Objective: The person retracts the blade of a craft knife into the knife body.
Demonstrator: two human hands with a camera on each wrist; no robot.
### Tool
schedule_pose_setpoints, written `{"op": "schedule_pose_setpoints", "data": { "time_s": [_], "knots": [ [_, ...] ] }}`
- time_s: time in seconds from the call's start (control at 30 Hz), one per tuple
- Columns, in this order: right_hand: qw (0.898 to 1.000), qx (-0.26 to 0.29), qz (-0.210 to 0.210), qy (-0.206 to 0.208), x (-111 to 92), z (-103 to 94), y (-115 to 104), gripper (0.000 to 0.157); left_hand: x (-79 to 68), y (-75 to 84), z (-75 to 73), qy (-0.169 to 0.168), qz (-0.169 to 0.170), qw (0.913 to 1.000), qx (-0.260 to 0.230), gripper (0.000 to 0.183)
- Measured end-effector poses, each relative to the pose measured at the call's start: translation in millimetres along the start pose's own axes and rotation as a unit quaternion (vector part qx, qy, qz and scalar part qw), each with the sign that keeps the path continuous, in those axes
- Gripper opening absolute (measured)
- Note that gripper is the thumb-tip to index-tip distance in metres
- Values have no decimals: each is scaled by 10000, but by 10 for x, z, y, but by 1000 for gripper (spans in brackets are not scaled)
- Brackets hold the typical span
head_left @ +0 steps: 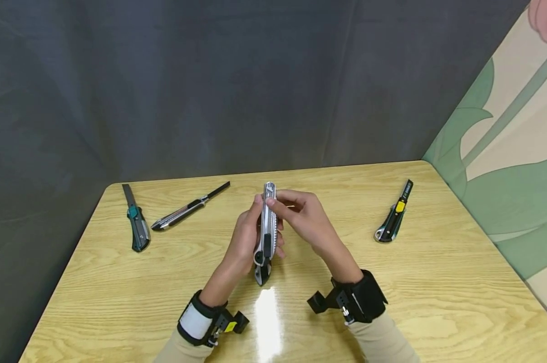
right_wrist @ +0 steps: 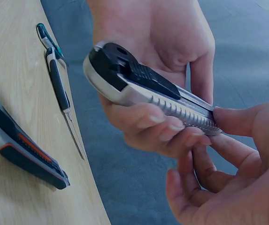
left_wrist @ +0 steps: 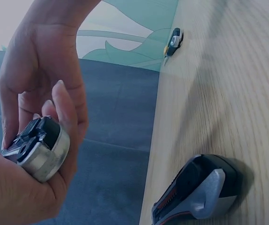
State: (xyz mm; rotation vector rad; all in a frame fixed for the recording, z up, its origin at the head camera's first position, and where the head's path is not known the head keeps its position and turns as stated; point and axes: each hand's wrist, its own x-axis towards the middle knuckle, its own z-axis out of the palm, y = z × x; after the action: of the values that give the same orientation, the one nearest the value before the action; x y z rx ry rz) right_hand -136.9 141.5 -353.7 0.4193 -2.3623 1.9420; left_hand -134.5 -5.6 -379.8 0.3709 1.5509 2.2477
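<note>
A silver utility knife (head_left: 268, 217) with a black slider is held up over the table, its front end pointing away. My left hand (head_left: 245, 237) grips its body from the left, fingers wrapped beneath, as the right wrist view shows. The right hand (head_left: 308, 219) pinches the knife's front end between thumb and fingers. No blade shows sticking out. On the tabletop below lies a black and grey utility knife (head_left: 262, 275), mostly hidden in the head view; the right wrist view shows an orange strip along this knife (right_wrist: 26, 150).
On the wooden table (head_left: 327, 322), a grey-green utility knife (head_left: 138, 227) and a slim silver-black one (head_left: 180, 213) lie at left. A black utility knife with a yellow slider (head_left: 393, 217) lies at right. A dark curtain (head_left: 255, 91) hangs behind the far edge.
</note>
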Motion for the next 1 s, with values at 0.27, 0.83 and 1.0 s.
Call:
{"op": "schedule_pose_setpoints", "data": {
  "time_s": [0.27, 0.83, 1.0],
  "knots": [
    [9996, 182, 212, -72, -37, -58, -171, 23, -2, -7, -17, 167, -199, 9983, 522, 66],
    [9910, 129, 1301, -298, 57, -222, 272, 24, 55, 126, -201, 1536, 405, 9727, 1694, 51],
    [9843, -5, 1688, -520, 66, -235, 414, 27, 81, 76, -234, 1652, 575, 9699, 1696, 51]
  ]
}}
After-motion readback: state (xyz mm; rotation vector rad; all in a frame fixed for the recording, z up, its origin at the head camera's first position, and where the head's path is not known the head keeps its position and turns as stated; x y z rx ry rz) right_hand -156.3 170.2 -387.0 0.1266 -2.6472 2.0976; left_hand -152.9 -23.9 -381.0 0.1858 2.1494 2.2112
